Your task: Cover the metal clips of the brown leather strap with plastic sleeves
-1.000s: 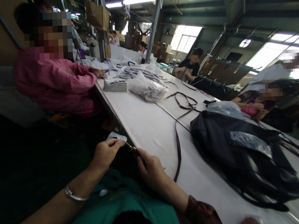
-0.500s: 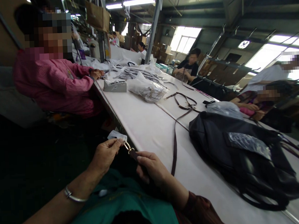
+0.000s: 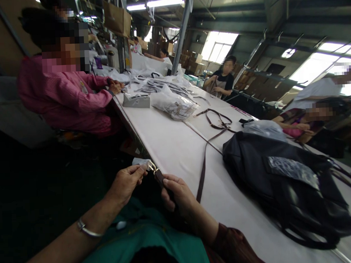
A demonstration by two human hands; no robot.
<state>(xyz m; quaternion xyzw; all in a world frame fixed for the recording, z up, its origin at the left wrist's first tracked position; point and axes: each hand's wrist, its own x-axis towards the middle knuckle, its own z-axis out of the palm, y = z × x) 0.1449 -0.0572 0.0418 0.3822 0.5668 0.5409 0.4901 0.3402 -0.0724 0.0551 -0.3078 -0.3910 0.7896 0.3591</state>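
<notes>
White worktable (image 3: 176, 147), plastic bag (image 3: 174, 104) of parts, both hands pinching strap clasp (image 3: 154, 172), left hand (image 3: 127, 184), right hand (image 3: 175, 191)

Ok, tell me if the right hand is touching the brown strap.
Touching. The head view shows the right hand with fingers pinched around the brown strap just below its metal clasp.

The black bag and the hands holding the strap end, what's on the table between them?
In the head view, only the brown strap crosses the white table between the black bag and the right hand.
</notes>
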